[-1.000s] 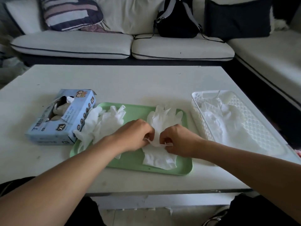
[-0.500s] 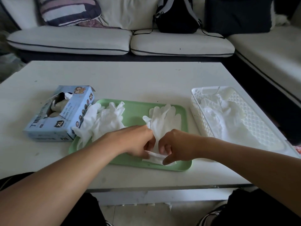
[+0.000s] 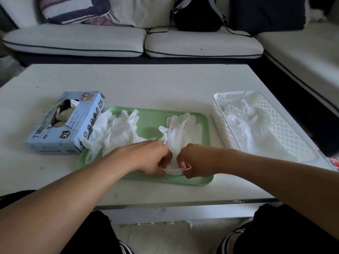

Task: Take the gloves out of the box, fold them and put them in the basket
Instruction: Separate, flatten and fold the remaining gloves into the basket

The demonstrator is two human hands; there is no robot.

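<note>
A white glove point(image 3: 181, 131) lies on the green tray point(image 3: 152, 116), fingers pointing away from me. My left hand point(image 3: 152, 158) and my right hand point(image 3: 196, 160) both pinch its cuff end at the tray's near edge, lifting the cuff slightly. A loose pile of white gloves point(image 3: 113, 132) lies on the tray's left part. The blue glove box point(image 3: 66, 125) sits left of the tray, its top torn open with gloves showing. The white basket point(image 3: 220, 114) stands to the right and holds several white gloves point(image 3: 253, 129).
All of this rests on a white low table point(image 3: 146, 85). Behind it stands a white sofa point(image 3: 110, 41) with cushions and a black backpack point(image 3: 198, 13). My knees in dark trousers sit under the table's near edge.
Both hands slid toward me along the glove from its middle to the cuff end, which they now pinch. The camera view has tilted down a little.
</note>
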